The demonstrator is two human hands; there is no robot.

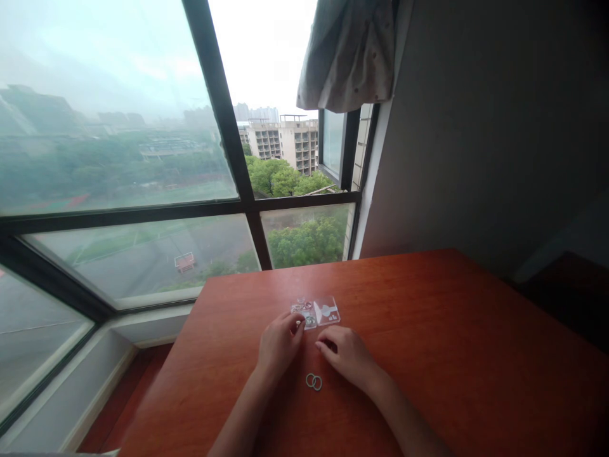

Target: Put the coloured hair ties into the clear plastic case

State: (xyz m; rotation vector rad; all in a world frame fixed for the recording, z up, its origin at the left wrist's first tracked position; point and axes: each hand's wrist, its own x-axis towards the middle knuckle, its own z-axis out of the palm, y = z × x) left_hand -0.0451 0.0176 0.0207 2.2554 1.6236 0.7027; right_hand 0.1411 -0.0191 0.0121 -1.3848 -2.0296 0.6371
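A small clear plastic box [310, 325] lies on the table with its lid [327, 311] folded out to the right. Several small metal rings [299, 306] show in and around its left part. My left hand [280, 343] is at the box's front left corner, thumb and fingers pinched together; what is between them is too small to make out. Just in front of the lid, my right hand [351, 357] rests with loosely curled fingers, a gap between thumb and forefinger and nothing visible in it. Two linked or overlapping pale rings [314, 381] lie between my forearms.
The reddish-brown wooden table [428, 317] stretches out to the right of my arms. Beyond its far edge stands a dark-framed window [247, 190], with a curtain [349, 57] bunched above its right pane. A grey wall [476, 146] rises on the right.
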